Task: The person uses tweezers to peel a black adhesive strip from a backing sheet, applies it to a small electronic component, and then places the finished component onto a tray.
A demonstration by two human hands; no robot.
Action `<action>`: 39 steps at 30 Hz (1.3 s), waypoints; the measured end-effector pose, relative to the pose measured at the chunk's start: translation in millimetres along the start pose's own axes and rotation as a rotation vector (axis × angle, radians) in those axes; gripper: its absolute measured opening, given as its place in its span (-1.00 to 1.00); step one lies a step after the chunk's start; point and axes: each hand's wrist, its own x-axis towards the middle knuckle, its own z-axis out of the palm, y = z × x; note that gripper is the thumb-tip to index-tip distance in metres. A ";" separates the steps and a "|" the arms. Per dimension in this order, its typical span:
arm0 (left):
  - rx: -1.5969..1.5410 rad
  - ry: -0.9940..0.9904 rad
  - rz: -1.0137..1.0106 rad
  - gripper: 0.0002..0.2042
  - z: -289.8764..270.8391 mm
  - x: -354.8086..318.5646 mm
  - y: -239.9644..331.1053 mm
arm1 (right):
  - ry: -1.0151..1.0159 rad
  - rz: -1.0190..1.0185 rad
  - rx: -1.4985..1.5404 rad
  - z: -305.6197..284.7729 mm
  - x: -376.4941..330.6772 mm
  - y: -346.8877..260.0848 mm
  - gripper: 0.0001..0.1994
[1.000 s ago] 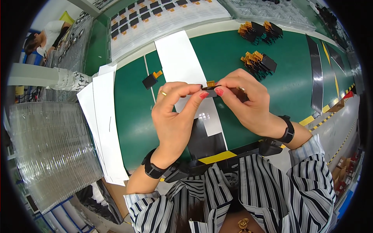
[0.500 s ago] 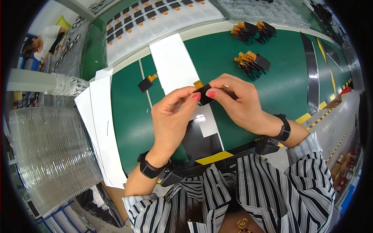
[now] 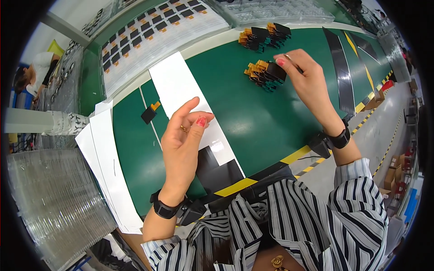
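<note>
Green worktop (image 3: 253, 117): hands now parted; right hand (image 3: 303, 77) is being lowered, fingertips pinched, onto black-orange parts pile (image 3: 264, 74); left hand (image 3: 185, 140) is being held loosely spread, empty.

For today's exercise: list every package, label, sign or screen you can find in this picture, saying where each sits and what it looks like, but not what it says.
Cardboard boxes: floor at far right, small, brown, stacked.
Clear plastic trays: stack at far left, ribbed, see-through.
White sheets: left edge of the green table, long, blank strips.
Hazard tape: near table edge, yellow and black stripe.
No screens or signs are visible.
</note>
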 end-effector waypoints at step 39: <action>1.322 -0.099 0.341 -0.79 -64.3 -23.4 18.4 | -0.507 0.387 1.220 28.5 -46.5 -69.7 -0.84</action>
